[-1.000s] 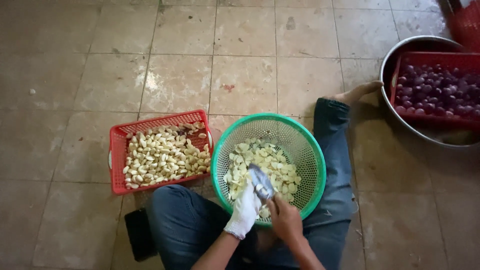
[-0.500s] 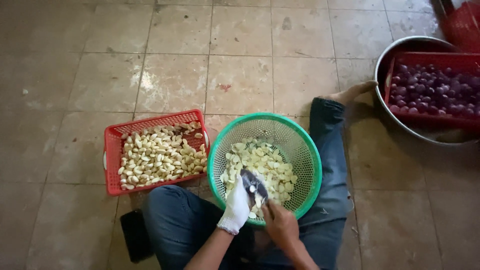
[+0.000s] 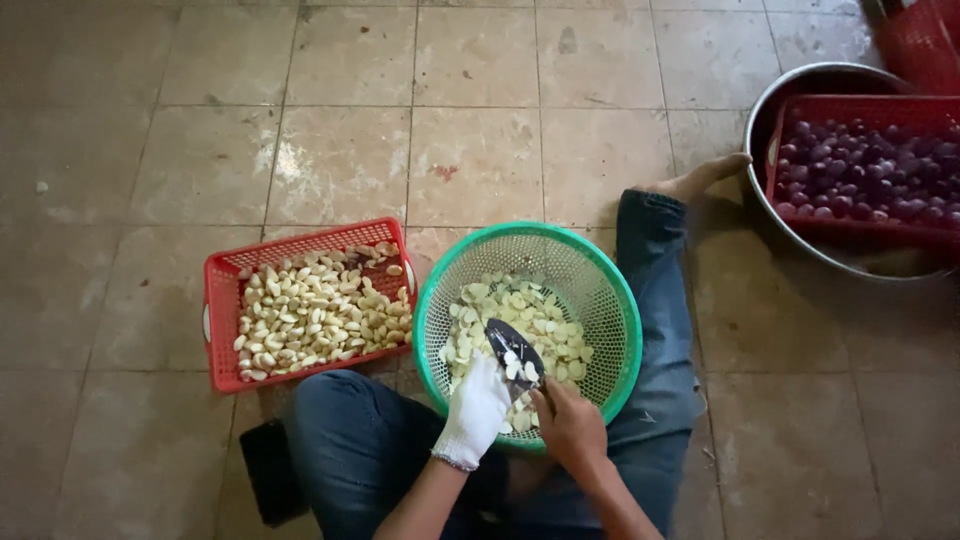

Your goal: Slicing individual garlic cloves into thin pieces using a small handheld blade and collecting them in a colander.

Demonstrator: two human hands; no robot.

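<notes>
Your hands hold steady over the green basket (image 3: 590,262): gloved left hand (image 3: 476,408) pinches a clove, right hand (image 3: 570,424) grips the knife (image 3: 514,349), blade pointing away, up-left over the garlic (image 3: 520,305).

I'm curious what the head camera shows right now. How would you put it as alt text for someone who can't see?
Seated on a tiled floor, a person's white-gloved left hand and bare right hand work a dark knife blade over a green basket of pale cut pieces. A red basket of peeled cloves sits left; purple bulbs fill a red crate in a metal basin, far right.
</notes>
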